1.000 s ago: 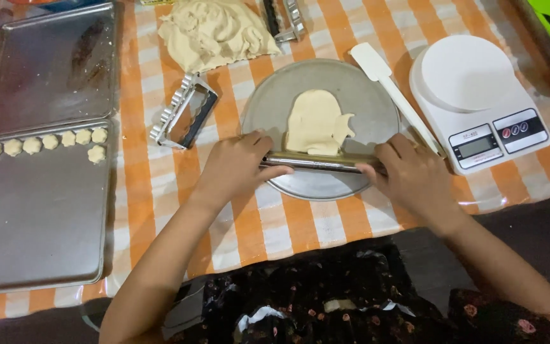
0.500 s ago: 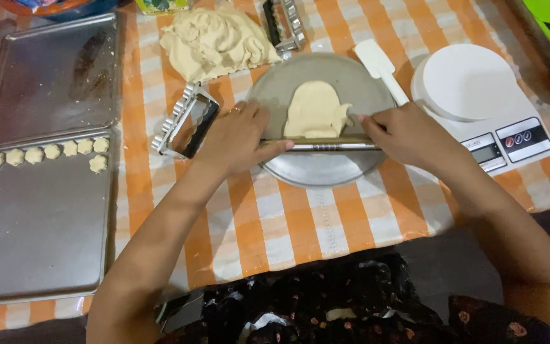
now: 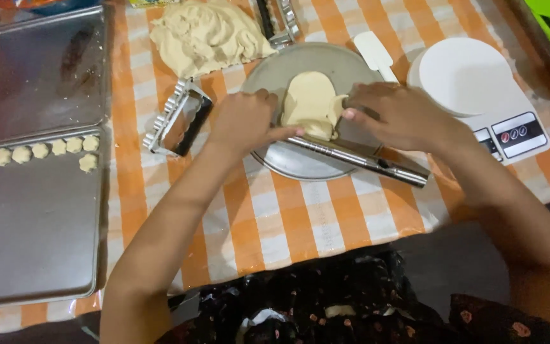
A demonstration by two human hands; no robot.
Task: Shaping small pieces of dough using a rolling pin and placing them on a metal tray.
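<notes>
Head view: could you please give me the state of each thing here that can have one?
Left hand: gripping the metal scraper.
Right hand: gripping the scraper too.
Dough piece: flattened on the round plate, scraper at its edge.
Dough mound: loose on the cloth.
Near tray: seven small dough pieces along its far edge.
Far tray: empty.
Kitchen scale: nothing on it.
</notes>
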